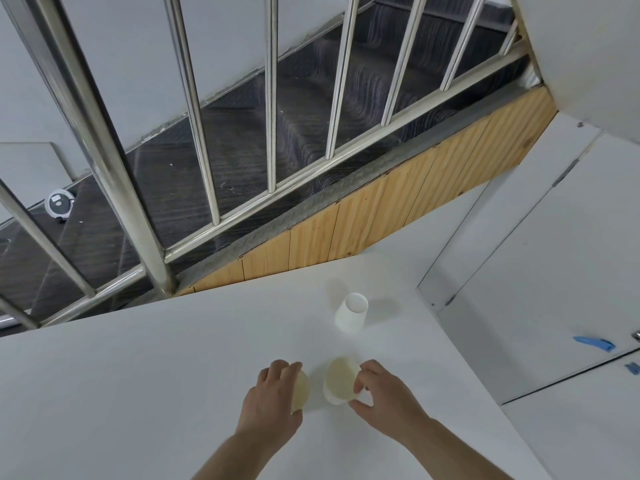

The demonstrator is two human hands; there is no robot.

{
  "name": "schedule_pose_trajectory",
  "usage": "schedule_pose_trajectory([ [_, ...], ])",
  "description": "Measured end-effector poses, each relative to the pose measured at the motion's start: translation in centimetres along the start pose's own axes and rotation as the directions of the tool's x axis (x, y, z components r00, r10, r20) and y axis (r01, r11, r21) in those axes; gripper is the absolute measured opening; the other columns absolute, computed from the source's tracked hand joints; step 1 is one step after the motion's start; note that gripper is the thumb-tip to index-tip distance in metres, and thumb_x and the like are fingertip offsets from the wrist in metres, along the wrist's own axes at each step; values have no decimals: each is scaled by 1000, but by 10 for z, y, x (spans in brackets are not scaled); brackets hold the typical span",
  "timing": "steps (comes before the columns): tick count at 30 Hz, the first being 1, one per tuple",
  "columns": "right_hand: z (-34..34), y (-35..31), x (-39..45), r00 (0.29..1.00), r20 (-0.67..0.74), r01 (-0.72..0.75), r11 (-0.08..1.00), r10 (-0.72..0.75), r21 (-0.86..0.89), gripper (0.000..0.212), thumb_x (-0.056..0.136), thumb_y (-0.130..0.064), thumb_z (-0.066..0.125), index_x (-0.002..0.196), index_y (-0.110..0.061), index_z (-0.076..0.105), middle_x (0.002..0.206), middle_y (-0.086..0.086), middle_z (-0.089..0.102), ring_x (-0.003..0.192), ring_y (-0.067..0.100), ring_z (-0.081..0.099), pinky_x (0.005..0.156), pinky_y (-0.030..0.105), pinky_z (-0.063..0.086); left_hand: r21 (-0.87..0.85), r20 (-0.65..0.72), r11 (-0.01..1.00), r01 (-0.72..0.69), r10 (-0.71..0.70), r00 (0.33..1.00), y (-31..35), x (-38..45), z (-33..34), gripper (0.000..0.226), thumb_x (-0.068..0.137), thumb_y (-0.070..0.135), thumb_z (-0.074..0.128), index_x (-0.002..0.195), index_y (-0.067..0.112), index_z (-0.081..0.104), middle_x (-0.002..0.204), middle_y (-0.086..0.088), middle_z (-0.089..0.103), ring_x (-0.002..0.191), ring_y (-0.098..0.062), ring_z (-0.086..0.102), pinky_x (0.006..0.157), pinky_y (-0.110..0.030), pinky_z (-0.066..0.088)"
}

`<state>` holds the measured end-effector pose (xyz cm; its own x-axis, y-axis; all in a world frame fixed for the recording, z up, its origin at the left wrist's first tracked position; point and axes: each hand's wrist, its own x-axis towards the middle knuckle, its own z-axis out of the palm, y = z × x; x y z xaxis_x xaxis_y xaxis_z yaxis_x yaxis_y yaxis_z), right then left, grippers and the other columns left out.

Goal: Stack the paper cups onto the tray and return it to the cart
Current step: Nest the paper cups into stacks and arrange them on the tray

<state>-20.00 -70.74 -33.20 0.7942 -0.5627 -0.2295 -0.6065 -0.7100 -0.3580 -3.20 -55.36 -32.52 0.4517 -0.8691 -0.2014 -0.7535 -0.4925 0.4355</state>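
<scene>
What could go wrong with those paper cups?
The left hand and right hand each grip an upright paper cup, left cup and right cup; squeezing hard could crumple them. The upside-down cup stands alone farther back on the white table, and a reaching arm might knock it over.

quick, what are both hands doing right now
Left hand: fingers curled round a paper cup.
Right hand: grips a second paper cup, mouth facing the camera.
</scene>
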Motion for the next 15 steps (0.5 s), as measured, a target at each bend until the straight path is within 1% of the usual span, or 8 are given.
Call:
schedule_pose_trajectory([
  [3, 1, -5, -2, 1000, 25, 2, 1000, -1, -10, 26, 90, -40, 59, 107, -21, 59, 124, -12, 46, 105, 11, 55, 83, 22, 43, 11, 3, 1000, -1, 1, 1000, -2, -1, 1, 66, 84, 27, 57, 142, 32, 27, 140, 11, 29, 125, -14, 38, 85, -23, 48],
  [5, 0, -8, -3, 999, 45, -1, 999, 3, -35, 31, 89, -42, 59, 113, -22, 56, 128, -12, 44, 109, 11, 52, 83, 22, 41, 12, 6, 1000, -4, 4, 1000, -2, -2, 1, 66, 84, 27, 57, 142, 32, 27, 140, 11, 29, 125, -14, 38, 85, -23, 47],
  [8, 0, -15, -3, 999, 51, 0, 998, 4, -69, 55, 84, -47, 63, 131, -26, 43, 137, -12, 32, 122, 10, 42, 87, 24, 45, 9, 4, 1000, -12, 12, 1000, -1, -3, 1, 66, 84, 26, 56, 142, 32, 26, 140, 11, 29, 125, -15, 37, 85, -23, 47],
  [10, 0, -21, -2, 999, 35, 1, 997, 2, -82, 75, 80, -50, 65, 142, -30, 28, 145, -10, 21, 131, 12, 31, 88, 26, 48, 7, 0, 1000, -11, 11, 1000, -2, -3, 0, 66, 84, 26, 56, 143, 32, 26, 141, 11, 28, 125, -14, 37, 85, -23, 47],
  [12, 1, -28, 0, 999, 32, 1, 996, 2, -91, 90, 80, -51, 66, 150, -33, 13, 154, -8, 8, 140, 14, 20, 93, 29, 49, 3, -2, 1000, -12, 12, 1000, -3, -4, 0, 67, 84, 26, 56, 143, 33, 25, 141, 11, 28, 126, -14, 36, 86, -23, 46],
  [13, 2, -32, 1, 999, 38, 0, 996, 3, -88, 92, 81, -51, 66, 152, -34, 9, 156, -8, 4, 143, 15, 15, 96, 30, 48, 3, -3, 1000, -16, 16, 1000, -4, -5, -1, 68, 84, 27, 56, 144, 32, 24, 141, 11, 27, 127, -14, 36, 86, -23, 46],
  [15, 4, -40, 4, 999, 42, 1, 997, 2, -71, 88, 84, -47, 65, 152, -35, 11, 158, -9, 1, 145, 16, 11, 99, 32, 48, 1, -10, 1000, -23, 23, 1000, -5, -7, -2, 68, 84, 27, 55, 144, 32, 24, 142, 11, 27, 128, -14, 35, 87, -23, 46],
])
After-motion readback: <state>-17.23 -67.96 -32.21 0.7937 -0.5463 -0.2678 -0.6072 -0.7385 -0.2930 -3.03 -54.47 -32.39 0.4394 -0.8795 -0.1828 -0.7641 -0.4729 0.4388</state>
